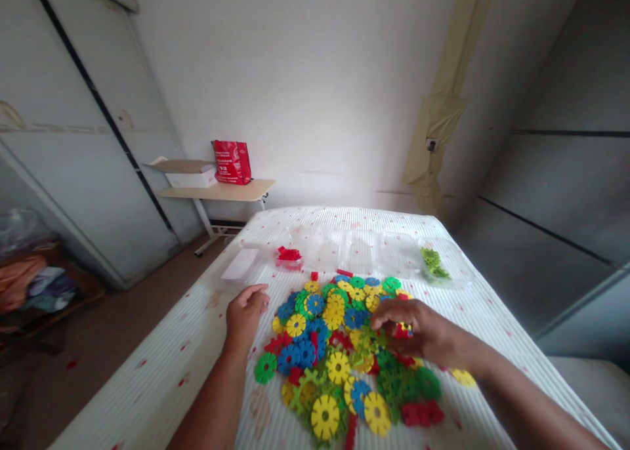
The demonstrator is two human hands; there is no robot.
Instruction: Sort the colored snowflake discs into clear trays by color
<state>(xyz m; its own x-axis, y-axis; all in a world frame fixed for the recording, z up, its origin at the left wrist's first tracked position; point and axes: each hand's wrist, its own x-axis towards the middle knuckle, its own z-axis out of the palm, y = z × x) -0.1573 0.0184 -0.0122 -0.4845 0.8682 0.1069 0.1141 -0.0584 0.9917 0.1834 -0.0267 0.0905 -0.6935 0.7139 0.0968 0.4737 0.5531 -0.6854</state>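
A heap of flat, notched plastic discs (338, 368) in yellow, blue and green spreads over the table in front of me, mixed with red and light green connector pieces. My left hand (246, 311) rests by the heap's left edge, its fingers loosely bent and slightly apart, with nothing seen in them. Over the right side of the heap is my right hand (418, 332), fingers curved downward and apart around the pieces. Its palm side and thumb are partly hidden.
Behind the heap stand several clear plastic containers (322, 261). One holds red pieces (289, 256), another light green pieces (433, 264). A whitish sheet (241, 264) lies in the leftmost one. A small side table (246, 191) carries a red bag (231, 163) and a white box (191, 178).
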